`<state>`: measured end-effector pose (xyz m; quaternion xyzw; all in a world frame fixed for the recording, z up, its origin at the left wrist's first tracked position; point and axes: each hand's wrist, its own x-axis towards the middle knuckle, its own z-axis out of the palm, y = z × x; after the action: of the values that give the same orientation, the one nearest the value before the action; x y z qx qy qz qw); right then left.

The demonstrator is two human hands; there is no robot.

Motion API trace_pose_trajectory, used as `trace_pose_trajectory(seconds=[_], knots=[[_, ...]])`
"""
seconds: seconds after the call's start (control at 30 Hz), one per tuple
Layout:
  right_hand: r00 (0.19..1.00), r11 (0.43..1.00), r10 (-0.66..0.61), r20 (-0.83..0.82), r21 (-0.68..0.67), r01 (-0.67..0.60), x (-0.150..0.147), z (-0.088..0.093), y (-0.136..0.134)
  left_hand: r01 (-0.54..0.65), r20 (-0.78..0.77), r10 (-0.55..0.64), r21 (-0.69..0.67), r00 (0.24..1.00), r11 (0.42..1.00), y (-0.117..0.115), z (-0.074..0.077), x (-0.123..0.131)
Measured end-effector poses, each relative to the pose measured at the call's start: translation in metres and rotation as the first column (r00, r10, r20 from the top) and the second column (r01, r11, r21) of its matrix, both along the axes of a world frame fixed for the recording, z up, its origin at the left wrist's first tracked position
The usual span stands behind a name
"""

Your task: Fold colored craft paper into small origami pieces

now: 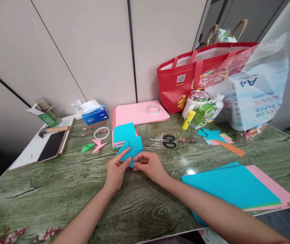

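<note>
— While my left hand [115,171] and right hand [150,165] pinch its lower corner between closed fingertips, the folded blue paper [132,149] sits centre frame, just over the green table [83,189].
— Which step?
— Mid-fold, I judge; a next crease calls for squared edges.

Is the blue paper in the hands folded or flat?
Folded: the blue paper shows overlapping flaps and angled edges, pinched at its lower edge by the left hand and right hand.
</note>
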<state>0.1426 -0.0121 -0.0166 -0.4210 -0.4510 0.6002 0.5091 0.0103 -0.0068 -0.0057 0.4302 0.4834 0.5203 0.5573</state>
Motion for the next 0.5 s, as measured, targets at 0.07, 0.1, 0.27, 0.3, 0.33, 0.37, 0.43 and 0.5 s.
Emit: trace_pose_trajectory(seconds=[0.07, 0.1, 0.27, 0.3, 0.33, 0.37, 0.43, 0.5], knots=[[1.000, 1.000, -0.005, 0.002, 0.000, 0.005, -0.0002, 0.0004, -0.0002, 0.004, 0.009, -0.004, -0.008, 1.000, 1.000, -0.0001, 0.0000, 0.0005], [1.000, 1.000, -0.006, 0.002, 0.000, 0.006, -0.0003, 0.0006, -0.0002, 0.004, 0.012, -0.003, -0.013, 1.000, 1.000, -0.0001, 0.0001, 0.0007], [1.000, 1.000, -0.001, -0.005, -0.009, 0.001, 0.0003, 0.0011, 0.0001, -0.005, 0.024, 0.006, -0.028, 1.000, 1.000, -0.0001, -0.0005, 0.0010], [1.000, 1.000, 0.001, -0.005, -0.010, -0.001, 0.0005, 0.0011, 0.0002, -0.003, 0.026, 0.004, -0.029, 1.000, 1.000, 0.0000, -0.0010, 0.0008], [1.000, 1.000, 0.002, -0.005, -0.011, -0.002, 0.0007, 0.0011, 0.0003, -0.002, 0.026, 0.003, -0.028, 1.000, 1.000, 0.0001, -0.0016, 0.0006], [1.000, 1.000, 0.005, -0.003, -0.012, -0.005, 0.0009, 0.0011, 0.0003, -0.001, 0.026, 0.002, -0.028, 1.000, 1.000, 0.0002, -0.0021, 0.0003], [1.000, 1.000, 0.005, 0.000, -0.017, -0.005, 0.0009, 0.0013, 0.0003, -0.002, 0.023, 0.002, -0.027, 1.000, 1.000, 0.0004, -0.0031, 0.0001], [1.000, 1.000, 0.003, 0.003, -0.022, -0.003, 0.0008, 0.0015, 0.0002, -0.002, 0.025, 0.002, -0.025, 1.000, 1.000, 0.0006, -0.0036, 0.0001]])
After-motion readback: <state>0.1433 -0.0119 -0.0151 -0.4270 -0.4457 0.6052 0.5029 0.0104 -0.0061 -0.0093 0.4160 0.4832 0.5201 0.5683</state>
